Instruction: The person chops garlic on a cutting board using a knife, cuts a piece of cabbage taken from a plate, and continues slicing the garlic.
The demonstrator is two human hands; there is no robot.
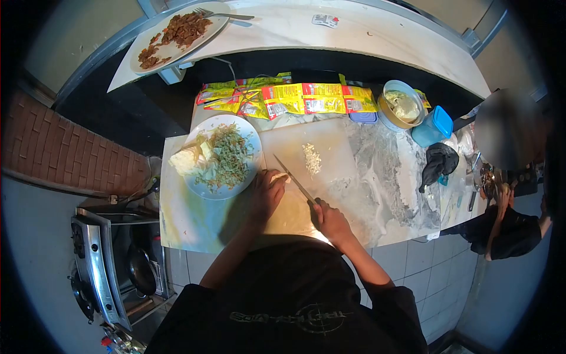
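Observation:
My right hand is wrapped round the handle of a kitchen knife, its blade slanting up and left over the pale cutting board. My left hand rests on the board left of the blade. Its curled fingers press on a small pale piece of food, mostly hidden under them. Beyond the blade lies a small heap of finely chopped whitish bits, perhaps garlic. Close by my left hand is a white plate with chopped green leaves and pale cabbage-like pieces.
Yellow-and-red sachets line the back. At right stand a bowl of pale dough-like food, a blue-lidded container and a black bag. A plate of browned meat sits on the shelf. A co-worker's hands show at far right.

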